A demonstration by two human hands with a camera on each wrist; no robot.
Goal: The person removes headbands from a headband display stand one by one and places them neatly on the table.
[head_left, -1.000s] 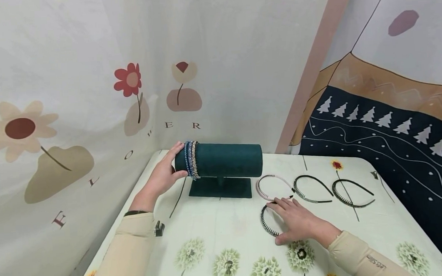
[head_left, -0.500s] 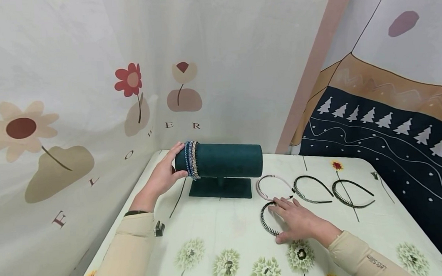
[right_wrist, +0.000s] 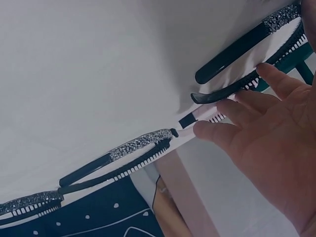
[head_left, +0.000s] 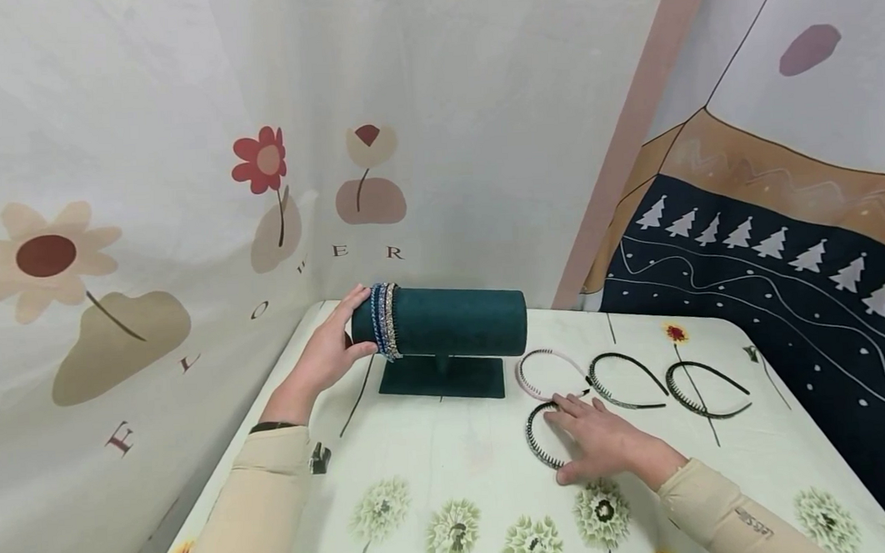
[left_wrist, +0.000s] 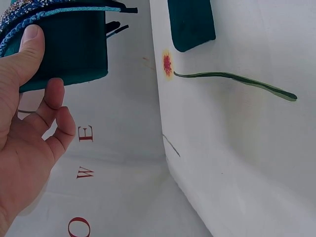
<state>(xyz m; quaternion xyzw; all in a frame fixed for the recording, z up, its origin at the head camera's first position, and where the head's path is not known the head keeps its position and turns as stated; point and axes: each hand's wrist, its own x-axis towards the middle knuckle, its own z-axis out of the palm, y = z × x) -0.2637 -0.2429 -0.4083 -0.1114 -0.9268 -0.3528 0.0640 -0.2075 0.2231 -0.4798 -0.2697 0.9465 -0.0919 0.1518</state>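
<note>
A dark green padded roll stand [head_left: 463, 321] rests at the table's back, with several glittery and braided blue and silver headbands [head_left: 385, 323] around its left end. My left hand [head_left: 323, 351] grips that end, thumb on the front; in the left wrist view the thumb [left_wrist: 32, 47] presses beside a blue braided band. On the table, my right hand [head_left: 601, 440] touches a black toothed headband [head_left: 534, 440], thumb and fingers spread over its two arms. The right wrist view shows its fingers [right_wrist: 232, 114] nearly straight beside that headband's glitter-trimmed arm [right_wrist: 232, 55].
A pink headband [head_left: 520, 378] lies just behind my right hand. Two dark headbands, one in the middle [head_left: 594, 375] and one farther right [head_left: 731, 412], lie in the same row. The flower-printed tablecloth [head_left: 436, 444] meets hanging cloth walls at the back and left.
My right hand has shifted slightly right and away from me, and the black headband's curve appears to have moved slightly right with it. The left hand and the stand keep their places.
</note>
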